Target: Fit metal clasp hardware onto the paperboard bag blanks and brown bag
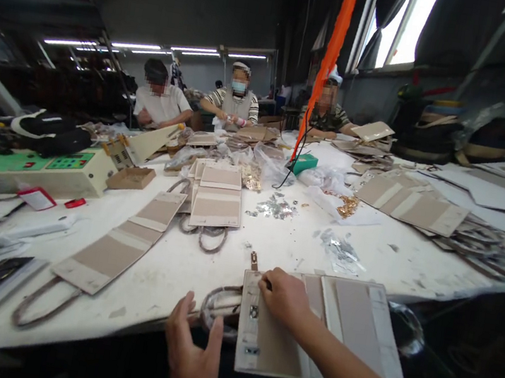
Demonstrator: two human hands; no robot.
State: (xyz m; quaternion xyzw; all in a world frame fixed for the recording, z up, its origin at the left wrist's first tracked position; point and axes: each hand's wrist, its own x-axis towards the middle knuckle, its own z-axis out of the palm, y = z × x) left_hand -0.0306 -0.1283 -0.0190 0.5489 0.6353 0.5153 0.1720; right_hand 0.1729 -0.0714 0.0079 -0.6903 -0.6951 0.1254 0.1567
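Observation:
A beige bag panel with pale strips lies over the table's front edge, with small metal pieces along its left side. My right hand rests on the panel's upper left part, fingers curled in a pinch; whatever they hold is too small or hidden to name. A short brown tab sticks out past the panel's top edge. To the left of the panel is a looped brown handle in clear wrap. My left hand is beside this loop, open, with thumb and fingers apart.
More panels with handles lie at left, others are stacked mid-table and at right. Thin metal plates are scattered centrally, near gold-coloured parts. A green-topped machine stands left. Several people sit across the table.

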